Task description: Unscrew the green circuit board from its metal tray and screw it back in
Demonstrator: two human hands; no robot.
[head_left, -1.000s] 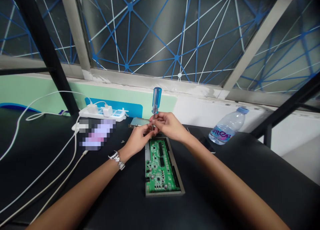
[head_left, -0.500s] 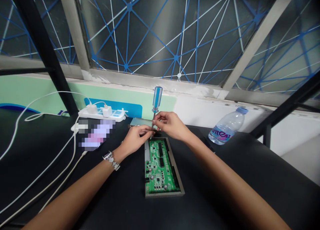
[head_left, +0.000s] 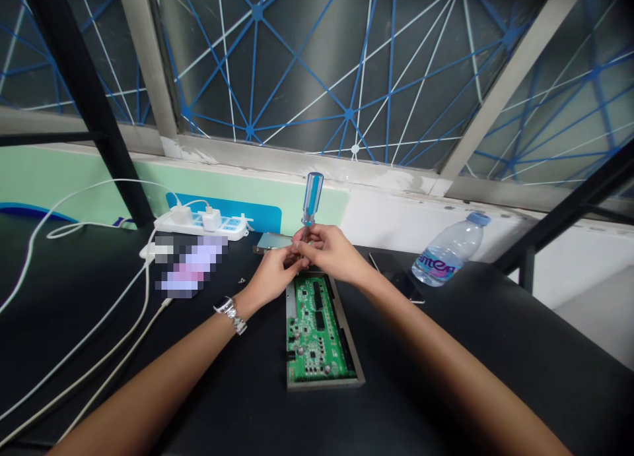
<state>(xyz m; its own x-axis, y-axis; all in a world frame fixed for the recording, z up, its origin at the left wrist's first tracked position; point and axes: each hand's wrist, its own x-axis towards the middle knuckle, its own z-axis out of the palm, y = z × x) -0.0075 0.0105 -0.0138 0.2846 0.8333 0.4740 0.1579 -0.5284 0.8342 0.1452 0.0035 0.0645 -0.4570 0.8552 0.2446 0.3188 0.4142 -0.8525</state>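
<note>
**Right hand (head_left: 327, 253) pinched on screwdriver (head_left: 312, 195) shaft**

Handle up, tip hidden. Your left hand (head_left: 270, 278) bunches fingers alongside, grip unclear. Just nearer you, green circuit board (head_left: 313, 337) lies in metal frame (head_left: 348, 334) on black surface (head_left: 238, 396).

In muted light, the far-right window pane (head_left: 559, 113) blurs, right corners darken, and one patch is pixelated.
</note>
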